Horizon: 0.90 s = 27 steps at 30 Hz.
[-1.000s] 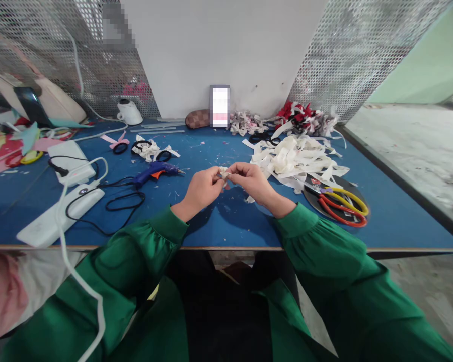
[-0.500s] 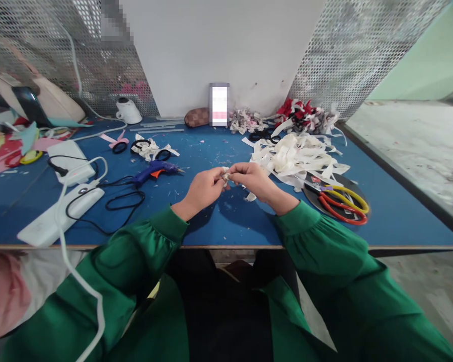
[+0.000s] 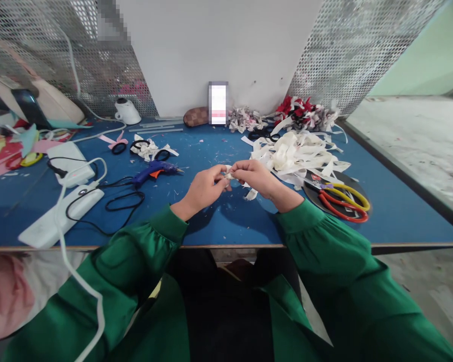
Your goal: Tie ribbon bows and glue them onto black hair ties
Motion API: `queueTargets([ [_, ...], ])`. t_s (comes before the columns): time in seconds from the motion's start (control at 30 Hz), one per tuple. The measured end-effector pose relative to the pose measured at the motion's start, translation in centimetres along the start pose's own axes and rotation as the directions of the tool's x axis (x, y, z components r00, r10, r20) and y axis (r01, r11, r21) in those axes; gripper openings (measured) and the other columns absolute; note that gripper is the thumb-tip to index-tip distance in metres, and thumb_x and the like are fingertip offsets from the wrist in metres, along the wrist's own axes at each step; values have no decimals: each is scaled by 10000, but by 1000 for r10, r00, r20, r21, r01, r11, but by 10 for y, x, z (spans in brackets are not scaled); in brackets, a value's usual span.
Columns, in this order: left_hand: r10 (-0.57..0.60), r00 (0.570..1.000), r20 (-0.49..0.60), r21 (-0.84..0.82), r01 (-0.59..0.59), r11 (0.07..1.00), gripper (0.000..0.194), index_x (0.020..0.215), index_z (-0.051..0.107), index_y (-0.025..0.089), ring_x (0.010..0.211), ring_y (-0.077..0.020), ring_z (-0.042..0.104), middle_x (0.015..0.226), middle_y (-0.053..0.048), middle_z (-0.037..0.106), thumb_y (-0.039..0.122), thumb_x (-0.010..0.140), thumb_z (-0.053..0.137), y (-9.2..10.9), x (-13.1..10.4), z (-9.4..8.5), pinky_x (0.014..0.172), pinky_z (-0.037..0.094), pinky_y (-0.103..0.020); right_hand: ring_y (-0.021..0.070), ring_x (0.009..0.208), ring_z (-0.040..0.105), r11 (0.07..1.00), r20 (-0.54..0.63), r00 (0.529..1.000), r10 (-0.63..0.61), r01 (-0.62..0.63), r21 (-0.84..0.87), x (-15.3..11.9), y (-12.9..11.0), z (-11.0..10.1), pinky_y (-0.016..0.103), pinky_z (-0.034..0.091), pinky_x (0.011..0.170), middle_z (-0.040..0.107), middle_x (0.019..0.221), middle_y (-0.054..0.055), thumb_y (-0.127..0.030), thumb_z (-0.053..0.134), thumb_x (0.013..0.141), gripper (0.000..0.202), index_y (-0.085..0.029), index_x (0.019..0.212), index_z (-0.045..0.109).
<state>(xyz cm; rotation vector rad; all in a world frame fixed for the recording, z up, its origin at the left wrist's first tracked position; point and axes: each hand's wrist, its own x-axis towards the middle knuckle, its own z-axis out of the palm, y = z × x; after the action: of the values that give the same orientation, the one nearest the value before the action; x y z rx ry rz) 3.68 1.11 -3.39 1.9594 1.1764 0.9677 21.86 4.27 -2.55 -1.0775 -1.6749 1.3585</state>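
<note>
My left hand (image 3: 205,190) and my right hand (image 3: 257,177) meet over the middle of the blue table. Between their pinched fingertips is a small cream ribbon (image 3: 229,176), partly covered by the fingers. A pale ribbon end (image 3: 251,194) shows just below my right hand. Beyond that hand lies a loose heap of cream ribbon strips (image 3: 292,153). On the left, a blue glue gun (image 3: 156,171) rests on the table with its nozzle toward my left hand.
Scissors with red and yellow handles (image 3: 345,201) lie on a dark round plate at right. A white power strip (image 3: 62,216) with cables sits at left. Black hair ties with cream bows (image 3: 149,149) lie behind the glue gun. A phone (image 3: 218,103) stands against the back panel.
My right hand has shifted slightly right and up from my left fingertips, and a little more of the cream ribbon shows between them. The left hand stays nearly in place.
</note>
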Motion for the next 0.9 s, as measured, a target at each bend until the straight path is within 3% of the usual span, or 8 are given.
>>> queueTargets([
  [0.1,8,999,32,-123,-4,992,249,1132,619,187,730,-175,710,789,-32,747,267,901,569,2,1,-2,745,541,-275,96,522,417,997,-15,1000,14,-13,71,-1,-4,-1,247,305,513,527,535,-25,-259,602,716,113,-184,639,638],
  [0.3,-96,995,-25,-292,85,953,178,986,573,179,583,-137,659,735,-23,736,272,846,632,7,1,-4,642,529,-269,93,522,438,962,73,995,74,-90,257,-4,-11,1,245,324,519,590,566,-3,-298,652,687,129,-169,672,648],
  [0.43,-132,991,8,-376,125,918,222,997,635,153,566,-131,645,750,-39,749,291,825,659,9,3,-8,637,534,-279,86,510,428,955,61,995,80,-94,282,-3,-7,1,247,312,517,564,560,-13,-294,652,692,134,-161,676,655],
  [0.6,-123,991,-55,-314,100,944,287,1104,662,147,528,-116,625,780,-32,759,266,846,628,5,4,-7,610,535,-277,82,534,440,985,-57,998,-5,15,174,-1,-3,2,243,320,540,585,579,-23,-292,691,713,123,-171,691,677],
  [0.7,-119,988,-102,-289,85,953,251,1095,605,168,500,-112,629,756,-17,756,257,861,624,1,4,-4,577,527,-261,81,547,448,976,-35,999,-10,17,218,-3,-5,3,242,325,541,617,613,-13,-304,702,715,136,-171,696,683],
  [0.9,-102,983,-152,-327,47,944,139,886,516,198,478,-112,640,712,4,739,222,842,646,2,4,-2,533,504,-237,79,556,468,927,31,999,33,-42,373,-5,-6,5,235,344,536,656,651,5,-336,744,702,179,-167,702,687],
])
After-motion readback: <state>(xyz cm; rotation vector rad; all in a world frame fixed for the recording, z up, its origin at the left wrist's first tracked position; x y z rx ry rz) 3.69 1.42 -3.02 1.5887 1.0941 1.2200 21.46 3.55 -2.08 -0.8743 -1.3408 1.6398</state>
